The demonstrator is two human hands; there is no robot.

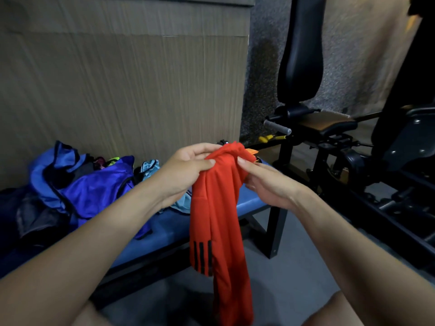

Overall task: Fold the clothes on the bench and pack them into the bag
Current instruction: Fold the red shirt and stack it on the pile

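Red sports shirt (219, 208) hung in mid-air in front of the person, above the near edge of the blue bench (249, 203); its bunched upper end was gathered between both hands and the rest dropped in a long loose fold toward the grey floor (294, 267); three short black stripes (202, 257) showed on the lower left part of the cloth; the left hand (186, 171) gripped the top of the shirt, its thumb pressed on the front of the fabric and its fingers curled over the back; the right hand (266, 184) pinched the same bunched end from the other side, fingertips meeting the cloth just beside the left thumb; both forearms were bare; on the bench to the left lay an open blue bag (89, 184) with dark trim, its mouth slack and a few coloured garments visible inside, though what they were could not be told; a light blue garment (150, 168) lay on the bench between the bag and the left hand, partly hidden behind that wrist; a small orange item peeked out behind the top of the shirt; behind the bench stood a brown panelled wall (117, 78), and to the right a black gym machine (329, 128) with a padded backrest and seat.
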